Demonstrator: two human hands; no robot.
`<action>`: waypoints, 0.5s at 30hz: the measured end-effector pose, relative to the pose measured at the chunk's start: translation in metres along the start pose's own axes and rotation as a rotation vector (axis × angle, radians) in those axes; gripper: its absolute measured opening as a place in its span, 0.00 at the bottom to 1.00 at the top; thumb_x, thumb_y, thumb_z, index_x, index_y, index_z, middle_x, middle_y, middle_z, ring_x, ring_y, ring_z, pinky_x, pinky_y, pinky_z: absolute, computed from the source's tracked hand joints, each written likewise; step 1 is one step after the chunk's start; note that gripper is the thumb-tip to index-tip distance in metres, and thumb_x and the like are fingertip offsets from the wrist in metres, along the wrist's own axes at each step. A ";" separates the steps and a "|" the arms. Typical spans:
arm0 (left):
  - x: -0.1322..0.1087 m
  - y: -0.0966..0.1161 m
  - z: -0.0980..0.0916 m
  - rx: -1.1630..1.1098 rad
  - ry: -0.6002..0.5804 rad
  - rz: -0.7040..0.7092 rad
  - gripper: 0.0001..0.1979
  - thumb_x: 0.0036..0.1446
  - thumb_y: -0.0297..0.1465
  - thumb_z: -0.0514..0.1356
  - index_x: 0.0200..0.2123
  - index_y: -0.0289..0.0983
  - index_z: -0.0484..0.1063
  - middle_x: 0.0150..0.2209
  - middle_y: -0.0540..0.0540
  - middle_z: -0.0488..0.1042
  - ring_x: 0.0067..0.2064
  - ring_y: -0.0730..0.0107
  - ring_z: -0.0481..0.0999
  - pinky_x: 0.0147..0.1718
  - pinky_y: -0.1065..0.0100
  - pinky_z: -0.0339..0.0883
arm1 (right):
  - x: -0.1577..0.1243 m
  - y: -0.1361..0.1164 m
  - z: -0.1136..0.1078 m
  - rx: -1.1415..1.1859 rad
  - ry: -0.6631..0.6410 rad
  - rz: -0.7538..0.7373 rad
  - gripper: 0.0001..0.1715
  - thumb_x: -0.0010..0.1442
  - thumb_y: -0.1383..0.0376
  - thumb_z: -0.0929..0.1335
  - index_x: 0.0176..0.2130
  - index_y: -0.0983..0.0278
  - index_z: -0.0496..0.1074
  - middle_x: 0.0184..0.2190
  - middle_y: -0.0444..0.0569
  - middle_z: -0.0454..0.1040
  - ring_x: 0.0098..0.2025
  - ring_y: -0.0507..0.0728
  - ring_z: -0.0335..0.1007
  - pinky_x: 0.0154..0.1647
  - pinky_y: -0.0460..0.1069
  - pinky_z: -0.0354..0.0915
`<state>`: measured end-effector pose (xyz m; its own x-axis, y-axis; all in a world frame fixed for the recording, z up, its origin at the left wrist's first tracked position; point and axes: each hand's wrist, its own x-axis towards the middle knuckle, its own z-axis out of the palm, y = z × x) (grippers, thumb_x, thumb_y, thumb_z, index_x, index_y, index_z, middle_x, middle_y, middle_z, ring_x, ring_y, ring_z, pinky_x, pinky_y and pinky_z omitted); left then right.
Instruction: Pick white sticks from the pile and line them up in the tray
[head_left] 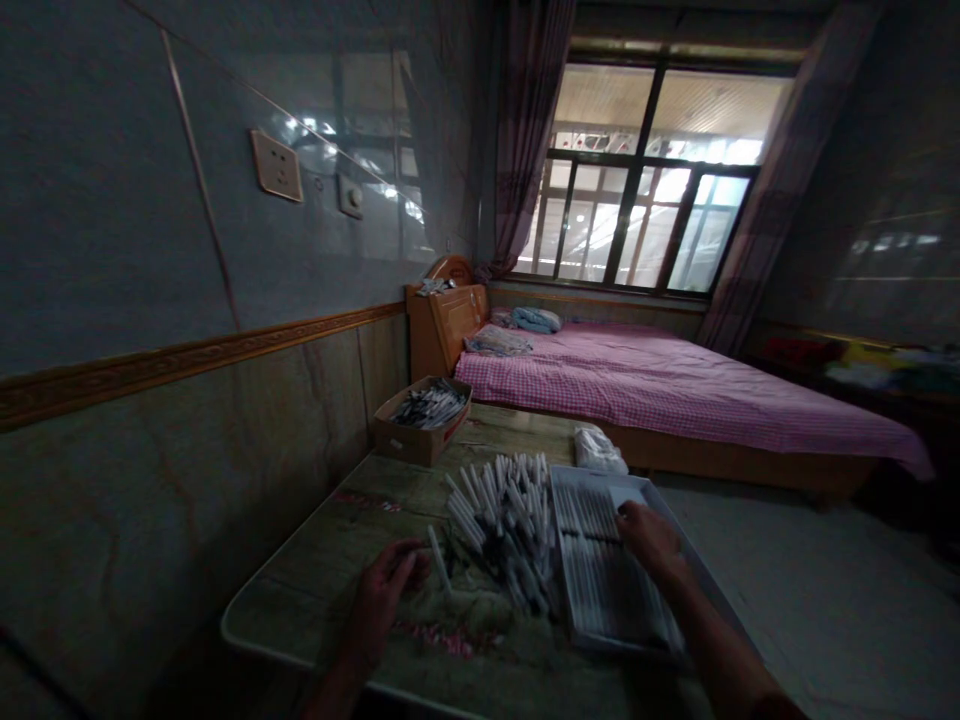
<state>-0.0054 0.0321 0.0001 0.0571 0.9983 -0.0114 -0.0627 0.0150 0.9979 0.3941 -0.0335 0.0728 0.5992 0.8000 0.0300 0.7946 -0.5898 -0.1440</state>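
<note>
Hands first: two of them, and the left hand is half curled over the bench while the right hand has its fingers bunched narrow over the tray; can't tell if either is gripping anything. One heap of pens, way too many to count, sits between the hands, a bit farther out. One loose pen tube is just right of the left hand's fingertips. The one tray has pens packed in what look like two rows. Also one cardboard box of pens at the far left corner and one white packet behind the tray. Roomiest spot is the bench's left side; the tray crowds the right edge.
</note>
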 end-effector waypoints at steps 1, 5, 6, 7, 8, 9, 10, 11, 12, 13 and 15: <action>-0.001 0.001 0.001 -0.014 -0.004 0.006 0.17 0.43 0.45 0.65 0.35 0.42 0.75 0.29 0.49 0.82 0.33 0.58 0.82 0.33 0.63 0.75 | -0.002 -0.004 -0.004 0.010 0.007 -0.029 0.20 0.65 0.64 0.60 0.48 0.64 0.77 0.48 0.58 0.78 0.49 0.62 0.75 0.39 0.49 0.63; -0.003 0.001 0.004 -0.075 0.004 0.019 0.17 0.44 0.44 0.65 0.35 0.40 0.75 0.28 0.47 0.81 0.31 0.59 0.81 0.31 0.64 0.74 | -0.029 -0.039 -0.020 0.098 0.037 -0.173 0.20 0.67 0.59 0.60 0.51 0.57 0.75 0.49 0.48 0.78 0.49 0.57 0.75 0.39 0.46 0.63; -0.004 0.001 0.004 -0.078 0.004 0.024 0.18 0.44 0.44 0.65 0.35 0.39 0.75 0.28 0.47 0.81 0.31 0.60 0.81 0.31 0.64 0.74 | -0.042 -0.051 -0.021 0.169 0.047 -0.229 0.19 0.66 0.59 0.61 0.50 0.56 0.76 0.48 0.47 0.79 0.48 0.57 0.76 0.39 0.46 0.63; -0.004 0.000 0.004 -0.078 0.000 0.027 0.18 0.44 0.44 0.65 0.35 0.38 0.76 0.28 0.47 0.81 0.31 0.60 0.81 0.31 0.64 0.74 | -0.058 -0.064 -0.021 0.238 0.053 -0.288 0.18 0.66 0.60 0.61 0.48 0.56 0.76 0.47 0.46 0.79 0.46 0.56 0.76 0.39 0.45 0.62; -0.004 0.000 0.004 -0.078 -0.004 0.028 0.19 0.44 0.44 0.65 0.35 0.38 0.76 0.28 0.46 0.81 0.32 0.60 0.80 0.31 0.64 0.73 | -0.074 -0.078 -0.019 0.279 0.044 -0.353 0.17 0.65 0.60 0.62 0.47 0.55 0.77 0.45 0.45 0.80 0.45 0.55 0.76 0.38 0.45 0.62; -0.004 -0.001 0.005 -0.078 -0.008 0.027 0.19 0.43 0.44 0.65 0.35 0.37 0.76 0.29 0.46 0.81 0.32 0.60 0.80 0.30 0.65 0.73 | -0.091 -0.092 -0.016 0.293 0.020 -0.409 0.16 0.65 0.61 0.62 0.46 0.55 0.77 0.44 0.45 0.80 0.43 0.55 0.77 0.37 0.44 0.62; -0.003 -0.002 0.005 -0.078 -0.012 0.023 0.19 0.43 0.44 0.65 0.35 0.37 0.76 0.28 0.46 0.81 0.32 0.60 0.80 0.30 0.65 0.73 | -0.107 -0.105 -0.010 0.282 -0.004 -0.453 0.15 0.65 0.62 0.62 0.44 0.55 0.78 0.43 0.45 0.80 0.42 0.55 0.77 0.36 0.44 0.61; -0.003 -0.002 0.005 -0.078 -0.016 0.020 0.19 0.42 0.44 0.66 0.34 0.37 0.76 0.28 0.46 0.81 0.32 0.60 0.80 0.30 0.65 0.73 | -0.121 -0.117 -0.004 0.259 -0.034 -0.492 0.14 0.64 0.63 0.63 0.42 0.56 0.78 0.43 0.45 0.80 0.41 0.55 0.77 0.35 0.44 0.61; -0.002 -0.003 0.006 -0.078 -0.017 0.017 0.19 0.42 0.44 0.66 0.34 0.37 0.75 0.28 0.46 0.80 0.31 0.60 0.80 0.30 0.65 0.73 | -0.132 -0.129 0.004 0.218 -0.062 -0.500 0.13 0.63 0.65 0.64 0.41 0.56 0.78 0.42 0.46 0.80 0.41 0.55 0.77 0.34 0.44 0.61; -0.001 -0.004 0.006 -0.075 -0.020 0.016 0.19 0.41 0.45 0.66 0.34 0.37 0.75 0.28 0.46 0.80 0.31 0.60 0.80 0.30 0.64 0.73 | -0.139 -0.138 0.011 0.172 -0.079 -0.504 0.12 0.62 0.67 0.64 0.40 0.57 0.77 0.41 0.46 0.79 0.40 0.55 0.77 0.34 0.44 0.61; -0.001 -0.006 0.007 -0.060 -0.030 0.014 0.20 0.40 0.46 0.66 0.34 0.37 0.75 0.29 0.46 0.80 0.32 0.59 0.81 0.31 0.64 0.74 | -0.145 -0.153 0.024 0.088 -0.096 -0.512 0.12 0.61 0.68 0.64 0.42 0.59 0.76 0.43 0.49 0.79 0.41 0.56 0.77 0.35 0.45 0.62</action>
<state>0.0019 0.0311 -0.0052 0.0856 0.9963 0.0055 -0.1233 0.0051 0.9924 0.1829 -0.0570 0.0668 0.1220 0.9921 0.0280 0.9695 -0.1130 -0.2177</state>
